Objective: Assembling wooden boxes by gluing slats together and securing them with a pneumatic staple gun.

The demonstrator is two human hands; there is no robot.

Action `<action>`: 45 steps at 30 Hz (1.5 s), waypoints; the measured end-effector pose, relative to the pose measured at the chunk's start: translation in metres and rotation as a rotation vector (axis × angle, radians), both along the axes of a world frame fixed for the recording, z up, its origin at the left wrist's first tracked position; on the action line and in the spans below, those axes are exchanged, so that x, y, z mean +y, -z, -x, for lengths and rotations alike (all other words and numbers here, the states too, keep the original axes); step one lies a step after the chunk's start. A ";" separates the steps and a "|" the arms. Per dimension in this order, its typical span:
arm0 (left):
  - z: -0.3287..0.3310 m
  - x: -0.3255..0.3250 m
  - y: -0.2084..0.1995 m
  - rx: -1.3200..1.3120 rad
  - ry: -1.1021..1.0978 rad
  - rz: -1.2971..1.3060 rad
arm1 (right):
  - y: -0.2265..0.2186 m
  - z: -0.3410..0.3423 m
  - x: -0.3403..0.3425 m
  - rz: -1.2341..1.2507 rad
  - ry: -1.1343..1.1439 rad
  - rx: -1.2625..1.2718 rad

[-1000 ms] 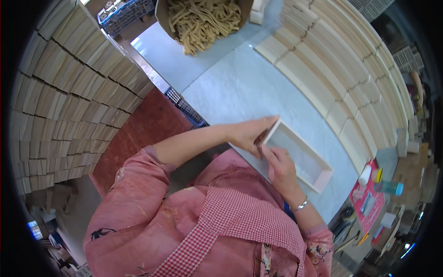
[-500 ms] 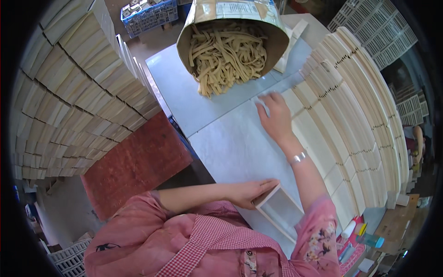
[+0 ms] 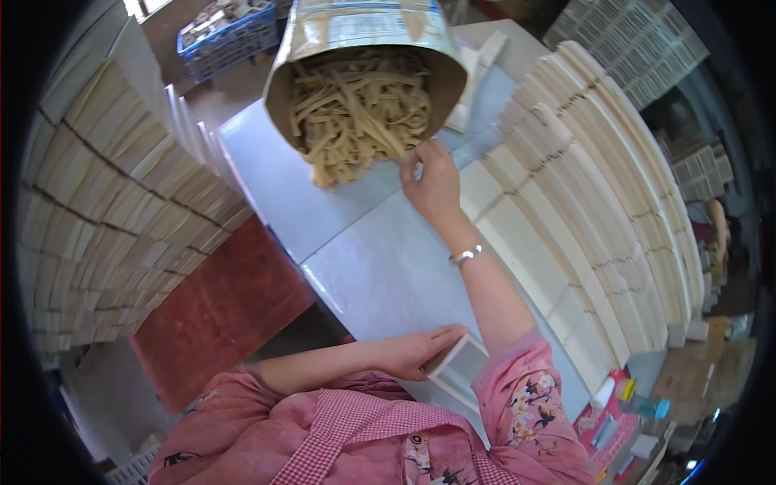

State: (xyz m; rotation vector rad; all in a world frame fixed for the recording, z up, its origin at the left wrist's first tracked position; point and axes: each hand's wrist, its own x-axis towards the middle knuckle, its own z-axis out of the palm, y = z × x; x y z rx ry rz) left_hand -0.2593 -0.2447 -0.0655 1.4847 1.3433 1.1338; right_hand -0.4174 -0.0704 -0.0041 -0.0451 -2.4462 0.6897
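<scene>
My right hand (image 3: 434, 182) is stretched out at the mouth of a cardboard carton (image 3: 283, 89) lying on its side. Its thumb and fingertips pinch the end of a beige strip (image 3: 386, 137). More flat, soft-looking strips of the same kind fill the carton and spill over its lower edge. Close to my body, my left hand (image 3: 408, 353) grips the side of a small pale rectangular frame or open box (image 3: 453, 394). My right forearm and sleeve hide part of that box.
A pale table (image 3: 364, 275) holds the carton. Tall stacks of pale wooden pieces stand at left (image 3: 121, 186) and right (image 3: 598, 178). A red board (image 3: 226, 307) is below left. A blue crate (image 3: 230, 40) sits behind, and a bottle (image 3: 647, 406) lies at lower right. Another person's arm (image 3: 718, 226) shows far right.
My right hand has moved left to the carton's mouth and closed on a strip. The left hand still holds the box. The whole view has shifted somewhat.
</scene>
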 end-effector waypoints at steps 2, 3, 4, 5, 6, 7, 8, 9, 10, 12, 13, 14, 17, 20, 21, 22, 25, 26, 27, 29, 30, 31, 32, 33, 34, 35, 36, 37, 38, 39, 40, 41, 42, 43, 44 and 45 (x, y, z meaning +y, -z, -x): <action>0.002 -0.002 0.002 0.002 0.012 0.002 | -0.019 -0.039 -0.002 0.141 -0.039 0.068; 0.002 -0.001 0.006 0.042 -0.006 -0.043 | -0.031 -0.067 0.001 0.241 -0.023 0.061; 0.001 -0.001 0.013 0.080 -0.041 -0.078 | -0.037 -0.093 0.004 0.231 -0.012 0.060; -0.001 -0.001 0.018 0.118 -0.081 -0.111 | -0.043 -0.120 0.010 0.345 0.048 0.044; -0.005 0.001 0.019 0.154 -0.109 -0.150 | -0.052 -0.149 0.014 0.455 0.121 0.033; -0.006 0.001 0.015 0.151 -0.100 -0.155 | -0.058 -0.174 0.014 0.634 0.219 0.012; -0.002 0.003 0.009 0.123 -0.093 -0.082 | -0.062 -0.195 0.014 0.814 0.313 -0.009; 0.002 0.004 0.001 0.099 -0.074 -0.011 | -0.061 -0.215 0.020 0.812 0.328 -0.002; 0.003 0.002 -0.007 0.075 -0.060 0.064 | -0.056 -0.234 0.026 0.665 0.368 -0.110; -0.003 -0.004 -0.011 0.058 -0.046 0.141 | -0.047 -0.260 0.019 0.520 0.406 -0.213; -0.006 -0.006 -0.007 0.055 -0.061 0.120 | -0.044 -0.271 0.010 0.465 0.353 -0.311; -0.005 -0.004 -0.002 0.058 -0.078 0.095 | -0.041 -0.277 0.004 0.406 0.299 -0.403; -0.006 -0.002 0.000 0.028 -0.097 0.083 | -0.035 -0.288 -0.011 0.317 0.148 -0.570; -0.003 0.000 -0.008 -0.002 -0.067 0.128 | -0.018 -0.294 -0.013 0.320 0.043 -0.570; -0.002 0.001 -0.009 0.007 -0.073 0.122 | -0.013 -0.295 -0.013 0.274 -0.041 -0.576; 0.000 0.002 -0.004 0.015 -0.071 0.093 | -0.014 -0.294 -0.016 0.248 -0.014 -0.580; 0.000 0.003 -0.013 0.048 -0.063 0.144 | -0.018 -0.300 -0.023 0.236 0.031 -0.544; 0.002 0.004 -0.018 0.091 -0.078 0.199 | -0.018 -0.305 -0.027 0.220 0.034 -0.490; 0.003 0.003 -0.013 0.087 -0.069 0.216 | -0.022 -0.311 -0.033 0.239 0.037 -0.495; 0.005 0.004 -0.003 0.274 -0.109 0.048 | -0.034 -0.329 -0.045 0.124 0.188 -0.554; 0.006 0.005 0.001 0.367 -0.131 -0.039 | -0.039 -0.338 -0.051 0.063 0.260 -0.583; 0.008 0.005 0.005 0.459 -0.152 -0.125 | -0.040 -0.347 -0.057 0.001 0.329 -0.612; 0.009 0.008 0.005 0.457 -0.146 -0.116 | -0.040 -0.355 -0.067 -0.021 0.271 -0.593; 0.011 0.011 0.004 0.514 -0.148 -0.103 | -0.038 -0.360 -0.078 -0.043 0.211 -0.574; 0.012 0.013 0.004 0.571 -0.148 -0.089 | -0.032 -0.357 -0.091 -0.030 0.212 -0.578; 0.012 0.015 0.004 0.625 -0.144 -0.076 | -0.028 -0.352 -0.108 -0.050 0.131 -0.556; 0.010 0.015 0.004 0.680 -0.140 -0.063 | -0.024 -0.353 -0.117 -0.070 0.049 -0.532; 0.010 0.015 0.003 0.677 -0.133 -0.054 | -0.020 -0.358 -0.120 -0.059 0.050 -0.536; 0.009 0.015 0.004 0.675 -0.127 -0.060 | -0.014 -0.365 -0.122 -0.049 0.076 -0.580; 0.010 0.016 0.003 0.675 -0.125 -0.067 | -0.007 -0.372 -0.121 -0.042 0.099 -0.621; 0.011 0.017 0.002 0.675 -0.121 -0.076 | -0.002 -0.381 -0.120 -0.035 0.125 -0.663; 0.010 0.018 0.001 0.673 -0.113 -0.087 | 0.000 -0.391 -0.119 -0.027 0.154 -0.706; 0.010 0.019 0.000 0.666 -0.119 -0.087 | 0.002 -0.408 -0.116 -0.026 0.223 -0.681; 0.009 0.019 -0.002 0.657 -0.122 -0.091 | 0.001 -0.431 -0.109 -0.027 0.298 -0.657; 0.008 0.018 -0.005 0.646 -0.109 -0.096 | 0.002 -0.455 -0.097 -0.043 0.278 -0.508; 0.009 0.014 -0.008 0.627 -0.126 -0.039 | 0.002 -0.478 -0.091 -0.021 0.377 -0.476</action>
